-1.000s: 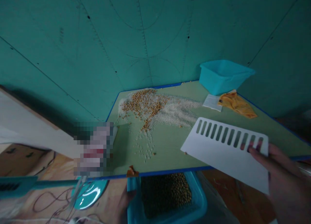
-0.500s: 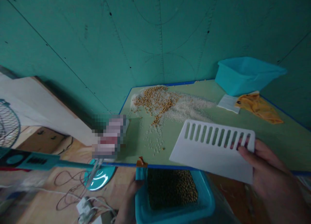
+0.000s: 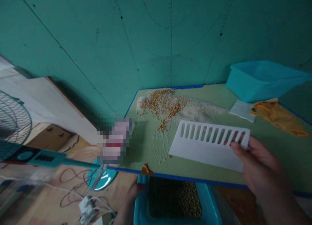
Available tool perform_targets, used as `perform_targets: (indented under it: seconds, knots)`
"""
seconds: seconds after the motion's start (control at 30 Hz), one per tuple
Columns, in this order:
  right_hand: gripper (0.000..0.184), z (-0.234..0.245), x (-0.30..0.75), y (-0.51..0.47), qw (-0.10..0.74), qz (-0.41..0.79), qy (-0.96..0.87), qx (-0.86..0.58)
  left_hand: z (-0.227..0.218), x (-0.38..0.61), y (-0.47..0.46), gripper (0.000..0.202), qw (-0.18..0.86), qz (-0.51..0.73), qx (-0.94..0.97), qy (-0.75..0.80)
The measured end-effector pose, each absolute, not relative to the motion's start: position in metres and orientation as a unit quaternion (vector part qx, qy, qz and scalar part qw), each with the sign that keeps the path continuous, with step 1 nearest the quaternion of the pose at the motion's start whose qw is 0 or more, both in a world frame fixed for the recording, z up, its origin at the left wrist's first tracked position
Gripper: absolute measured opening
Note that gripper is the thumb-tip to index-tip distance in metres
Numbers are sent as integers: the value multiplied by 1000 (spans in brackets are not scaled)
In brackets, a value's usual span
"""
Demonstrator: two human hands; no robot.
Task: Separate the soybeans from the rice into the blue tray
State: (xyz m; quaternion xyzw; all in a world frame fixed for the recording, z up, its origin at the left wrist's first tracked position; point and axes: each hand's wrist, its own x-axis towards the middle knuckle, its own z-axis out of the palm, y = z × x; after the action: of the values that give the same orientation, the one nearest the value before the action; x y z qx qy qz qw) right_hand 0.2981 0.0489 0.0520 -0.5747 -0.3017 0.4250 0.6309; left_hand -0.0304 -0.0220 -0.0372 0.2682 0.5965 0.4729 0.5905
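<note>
Far left on my feed, beyond the left hand [image 3: 134, 192], a teal fan [image 3: 14, 121] lies tilted over the floor. The left hand is at the left side of the blue tub [image 3: 212, 207], presumably to steady it; the fingers are hidden, so I cannot tell whether they clasp it or merely rest. The tub sits just below the near edge of the tabletop [image 3: 138, 150], right of that hand. Beans [image 3: 192, 199] show in its right part; the left part is too dark to read.

Ahead and right of the left hand, a pile of yellow beans and white grains [image 3: 170, 104] spreads over the tabletop. Next, the white slotted scraper [image 3: 202, 150] extends leftward from the right hand [image 3: 253, 160], which pinches its end, thumb in front, fingers behind the slots. I judge that end grip leaves the long edge free. Contact with the surface: unclear.

Beyond the right hand: white cloth [image 3: 241, 110], blue bin [image 3: 246, 86], orange cloth [image 3: 280, 116], presumably set aside for working room.
</note>
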Motion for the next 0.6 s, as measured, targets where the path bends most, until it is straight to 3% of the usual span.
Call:
perform_targets:
  seconds: [0.6]
  knots:
    - [39, 44, 304, 38, 586, 458, -324, -585, -51, -40, -11, 39, 639, 416, 263, 591]
